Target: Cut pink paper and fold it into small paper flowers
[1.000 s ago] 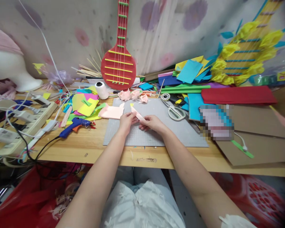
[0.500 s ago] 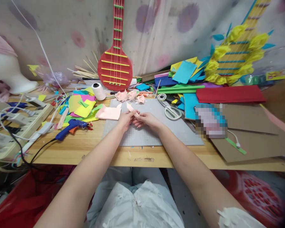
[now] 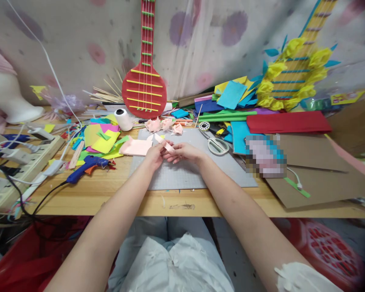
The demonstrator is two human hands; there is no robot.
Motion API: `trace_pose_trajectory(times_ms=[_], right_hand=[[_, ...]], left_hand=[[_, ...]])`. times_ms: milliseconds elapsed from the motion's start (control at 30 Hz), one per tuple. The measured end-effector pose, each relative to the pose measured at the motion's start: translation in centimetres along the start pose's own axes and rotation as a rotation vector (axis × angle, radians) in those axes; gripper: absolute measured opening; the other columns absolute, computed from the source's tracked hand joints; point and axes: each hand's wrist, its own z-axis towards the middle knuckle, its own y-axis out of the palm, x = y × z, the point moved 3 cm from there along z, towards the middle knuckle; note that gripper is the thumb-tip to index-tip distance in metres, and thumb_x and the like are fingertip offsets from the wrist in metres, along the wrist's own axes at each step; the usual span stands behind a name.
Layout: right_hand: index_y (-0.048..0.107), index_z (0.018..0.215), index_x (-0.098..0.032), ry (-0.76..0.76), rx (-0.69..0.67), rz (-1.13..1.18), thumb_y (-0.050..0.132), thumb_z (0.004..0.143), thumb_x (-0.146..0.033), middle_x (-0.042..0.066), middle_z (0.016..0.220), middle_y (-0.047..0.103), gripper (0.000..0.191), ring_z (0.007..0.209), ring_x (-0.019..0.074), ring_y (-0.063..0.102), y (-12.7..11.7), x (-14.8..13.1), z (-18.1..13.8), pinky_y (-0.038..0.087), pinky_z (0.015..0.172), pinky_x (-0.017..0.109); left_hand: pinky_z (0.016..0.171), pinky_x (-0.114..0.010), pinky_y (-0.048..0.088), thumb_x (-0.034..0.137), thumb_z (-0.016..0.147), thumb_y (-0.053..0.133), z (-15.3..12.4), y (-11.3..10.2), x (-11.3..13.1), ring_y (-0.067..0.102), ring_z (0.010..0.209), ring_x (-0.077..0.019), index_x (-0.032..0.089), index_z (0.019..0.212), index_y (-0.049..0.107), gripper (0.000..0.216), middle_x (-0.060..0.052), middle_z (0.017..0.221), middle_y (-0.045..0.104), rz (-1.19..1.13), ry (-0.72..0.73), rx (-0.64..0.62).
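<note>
Both hands meet over the grey cutting mat (image 3: 194,174). My left hand (image 3: 155,157) is closed, with a pale pink petal-like piece (image 3: 158,139) sticking up from its fingertips. My right hand (image 3: 185,152) is closed too, its thumb and fingers pinching a pale pink strip (image 3: 169,147). Whether strip and petal are one piece, I cannot tell. Just left of my hands lies a pale pink sheet (image 3: 136,147), with a small pointed scrap by its corner. Several crumpled pink flowers (image 3: 153,125) rest behind them.
A blue glue gun (image 3: 86,167) and a power strip (image 3: 33,170) with cables lie left. Scissors (image 3: 218,147) are on the mat's right, near brown cardboard (image 3: 310,174). Behind stand a red paper lute (image 3: 144,91), a white thread spool (image 3: 123,120) and a yellow flowered instrument (image 3: 292,77).
My view has shifted slightly, so the scene sits a little further left. The pink strip between my fingers shows more plainly, and my right fingers have shifted on it.
</note>
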Motion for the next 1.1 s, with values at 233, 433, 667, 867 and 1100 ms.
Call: trace_pose_trajectory(times_ms=[233,433,667,867,1100], right_hand=[[0.062,0.093,-0.011,-0.008,-0.095,0.043,0.064,0.075,-0.026,0.013,0.101,0.066,0.023,0.080,0.0152,0.066,0.2,1.2,0.8,0.053,0.059,0.020],[0.061,0.076,-0.010,-0.023,0.231,-0.077,0.053,0.084,-0.029,0.006,0.065,0.066,0.022,0.051,0.0076,0.059,0.8,0.3,1.3,0.046,0.045,0.015],[0.061,0.076,-0.010,-0.057,0.091,-0.144,0.061,0.078,-0.019,0.003,0.061,0.066,0.010,0.052,0.0088,0.060,0.8,-0.6,1.7,0.049,0.051,0.018],[0.062,0.078,-0.010,-0.014,0.021,-0.174,0.061,0.074,-0.011,0.006,0.071,0.068,0.005,0.059,0.0109,0.062,0.3,-1.2,-0.1,0.051,0.053,0.020],[0.061,0.072,-0.009,0.059,0.094,-0.204,0.064,0.074,-0.017,0.008,0.069,0.068,0.009,0.055,0.0123,0.062,-0.6,-1.0,-0.7,0.051,0.050,0.021]], left_hand=[[0.083,-0.031,0.050,0.018,0.081,0.052,0.0,-0.9,-0.4,0.064,0.089,-0.0160,0.012,0.079,0.061,0.012,-0.009,0.085,0.068,-0.100,0.086,0.045],[0.077,-0.031,0.051,0.017,0.079,0.054,-0.1,-0.6,-0.6,0.065,0.081,-0.0166,0.010,0.078,0.062,0.011,-0.009,0.080,0.068,-0.095,0.097,0.061],[0.084,-0.028,0.049,0.018,0.084,0.048,0.1,-1.1,-0.1,0.064,0.088,-0.0150,0.012,0.077,0.059,0.015,-0.007,0.081,0.068,-0.305,0.135,0.137],[0.088,-0.035,0.048,0.018,0.084,0.048,0.2,-1.2,0.1,0.062,0.095,-0.0177,0.012,0.081,0.058,0.011,-0.009,0.093,0.067,-0.355,0.167,0.143],[0.089,-0.034,0.048,0.020,0.085,0.047,0.1,-1.2,0.0,0.061,0.100,-0.0180,0.013,0.079,0.057,0.014,-0.009,0.090,0.068,-0.373,0.167,0.164]])
